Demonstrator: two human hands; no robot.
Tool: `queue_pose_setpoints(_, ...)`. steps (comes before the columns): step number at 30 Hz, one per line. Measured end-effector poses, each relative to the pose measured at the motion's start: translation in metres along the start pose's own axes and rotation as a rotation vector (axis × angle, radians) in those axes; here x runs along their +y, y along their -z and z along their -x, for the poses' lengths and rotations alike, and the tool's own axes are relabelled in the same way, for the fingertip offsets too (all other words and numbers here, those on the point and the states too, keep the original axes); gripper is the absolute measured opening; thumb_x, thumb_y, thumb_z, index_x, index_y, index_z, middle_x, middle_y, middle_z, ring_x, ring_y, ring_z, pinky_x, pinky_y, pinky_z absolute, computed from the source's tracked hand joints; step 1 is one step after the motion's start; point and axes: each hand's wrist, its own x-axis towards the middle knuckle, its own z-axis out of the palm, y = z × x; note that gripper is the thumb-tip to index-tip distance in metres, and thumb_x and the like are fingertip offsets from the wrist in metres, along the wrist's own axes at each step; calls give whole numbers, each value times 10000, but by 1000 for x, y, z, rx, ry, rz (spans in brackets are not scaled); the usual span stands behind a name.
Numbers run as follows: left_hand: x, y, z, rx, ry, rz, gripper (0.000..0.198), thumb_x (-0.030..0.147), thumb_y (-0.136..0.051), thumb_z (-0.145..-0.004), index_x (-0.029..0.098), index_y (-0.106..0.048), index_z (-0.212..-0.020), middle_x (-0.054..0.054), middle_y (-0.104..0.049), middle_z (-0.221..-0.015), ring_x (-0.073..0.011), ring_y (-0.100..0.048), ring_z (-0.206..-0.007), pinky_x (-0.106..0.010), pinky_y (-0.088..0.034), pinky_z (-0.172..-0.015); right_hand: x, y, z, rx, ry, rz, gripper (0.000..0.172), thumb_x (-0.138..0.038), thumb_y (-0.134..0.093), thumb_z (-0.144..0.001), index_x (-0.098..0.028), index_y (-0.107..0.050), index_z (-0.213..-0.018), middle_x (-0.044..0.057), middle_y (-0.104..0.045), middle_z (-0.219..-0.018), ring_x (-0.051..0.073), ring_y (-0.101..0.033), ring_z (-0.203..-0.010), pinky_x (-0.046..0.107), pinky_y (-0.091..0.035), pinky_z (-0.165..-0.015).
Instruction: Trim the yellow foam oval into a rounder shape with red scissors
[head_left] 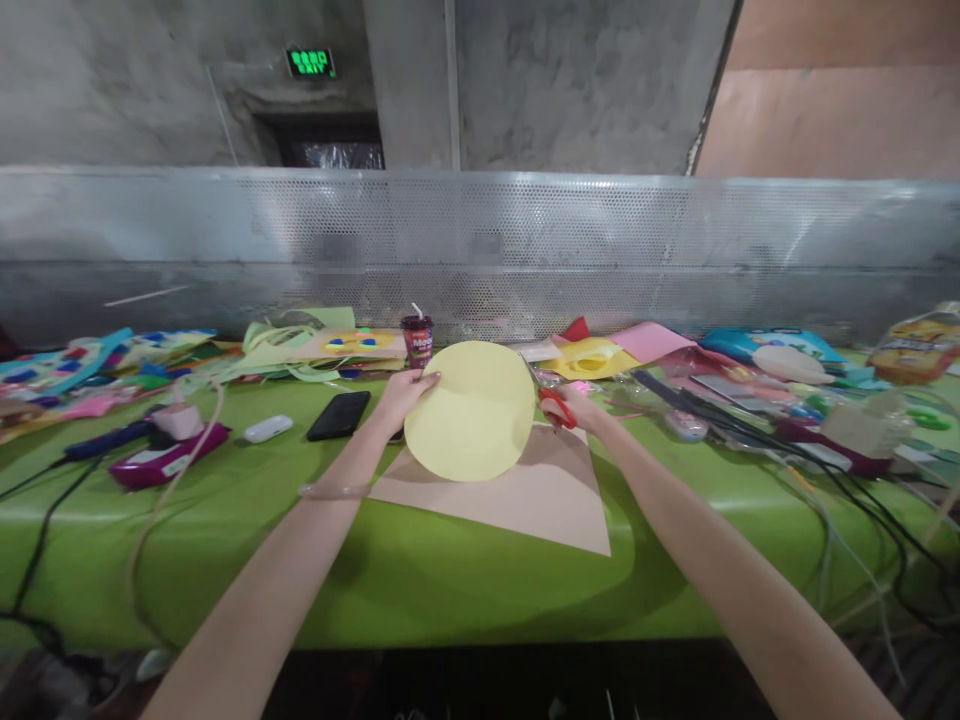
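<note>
My left hand (405, 395) grips the left edge of a round pale-yellow paper disc (471, 410), holding it up above the table. My right hand (576, 405) is closed on red-handled scissors (551, 398), whose blades touch the disc's right edge. Under the disc a beige sheet of paper (540, 495) lies flat on the green tablecloth (420, 570).
A black phone (338, 415), a white earbud case (268, 428) and a dark drink cup with a straw (417, 340) sit left of the disc. Coloured paper scraps (600, 355) line the back. Cables (840, 465) and packets crowd the right side; a magenta case (161, 462) lies left.
</note>
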Motion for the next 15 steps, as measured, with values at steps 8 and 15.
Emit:
queue_pose_setpoints(8,2,0,1,15,13,-68,392,432,-674,-545,110,-642,-767,-73,-668,-686,-186,-596,-539,-275,-474,-496,0,0,0,15,-3,47,201,-225,-466,-695,-172,-430,-505,-11,-516,-434,91,-487,-395,219,-446,-413)
queue_pose_setpoints(15,0,1,-1,6,27,-47,391,412,-680,-540,112,-644,-788,-73,-667,-689,-185,-596,-539,-278,-475,-499,2,0,-1,8,-8,59,200,-223,-463,-688,-174,-414,-501,-17,-505,-442,94,-502,-407,218,-444,-419)
